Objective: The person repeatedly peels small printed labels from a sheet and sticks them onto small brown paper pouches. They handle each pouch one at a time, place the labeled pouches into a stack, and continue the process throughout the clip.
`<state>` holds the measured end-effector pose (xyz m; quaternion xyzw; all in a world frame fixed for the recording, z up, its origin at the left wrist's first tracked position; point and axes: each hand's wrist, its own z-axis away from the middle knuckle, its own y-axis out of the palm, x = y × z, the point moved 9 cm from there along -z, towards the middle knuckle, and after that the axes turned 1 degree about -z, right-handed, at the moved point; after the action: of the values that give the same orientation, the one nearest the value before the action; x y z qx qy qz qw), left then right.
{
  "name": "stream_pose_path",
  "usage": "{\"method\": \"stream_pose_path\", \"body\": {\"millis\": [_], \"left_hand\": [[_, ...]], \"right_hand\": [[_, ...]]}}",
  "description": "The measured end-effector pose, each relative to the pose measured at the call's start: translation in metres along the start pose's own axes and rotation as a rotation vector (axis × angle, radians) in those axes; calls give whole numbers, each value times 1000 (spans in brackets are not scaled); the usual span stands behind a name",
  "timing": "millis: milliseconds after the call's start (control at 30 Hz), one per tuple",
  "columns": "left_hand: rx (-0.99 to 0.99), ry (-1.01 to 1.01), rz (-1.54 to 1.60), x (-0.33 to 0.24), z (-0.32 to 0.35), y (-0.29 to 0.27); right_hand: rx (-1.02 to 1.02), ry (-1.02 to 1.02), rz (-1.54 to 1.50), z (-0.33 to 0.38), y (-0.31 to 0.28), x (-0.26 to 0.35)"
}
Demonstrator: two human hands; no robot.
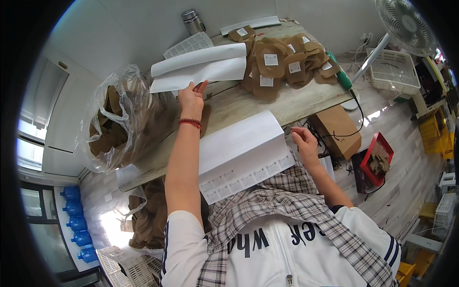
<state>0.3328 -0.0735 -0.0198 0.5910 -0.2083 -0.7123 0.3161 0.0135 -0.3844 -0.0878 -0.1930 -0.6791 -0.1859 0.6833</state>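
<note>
My left hand [191, 99] reaches across the table and pinches the near edge of a curled white sheet [201, 76], which lies partly rolled over at the far side. Closer to me, a folded sheet of printed labels [244, 143] rests at the table's front edge and over my lap, its lower part showing rows of small labels. My right hand [306, 143] is just right of that sheet, with fingers curled in and thumb near the fingertips; whatever they hold is too small to make out. Brown flat pieces with white labels [270, 60] are heaped beyond the sheets.
A clear plastic bag of brown pieces [112, 119] stands at the table's left. Behind the sheets are a metal flask [192, 21] and another label sheet [187, 45]. A green-handled corded tool [343, 79] lies at the right edge, near a fan [406, 24] and a cardboard box [337, 131].
</note>
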Motion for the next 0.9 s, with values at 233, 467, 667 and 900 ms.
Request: {"method": "stream_pose_path", "body": {"millis": [233, 467, 667, 900], "left_hand": [[-65, -85, 144, 53, -62, -43], [17, -139, -156, 53, -33, -52], [282, -48, -875, 15, 54, -52], [751, 654, -1547, 10, 227, -35]], "right_hand": [[32, 15, 37, 11, 7, -7], [58, -1, 36, 10, 14, -1], [32, -69, 77, -23, -3, 21], [119, -31, 118, -38, 6, 25]]}}
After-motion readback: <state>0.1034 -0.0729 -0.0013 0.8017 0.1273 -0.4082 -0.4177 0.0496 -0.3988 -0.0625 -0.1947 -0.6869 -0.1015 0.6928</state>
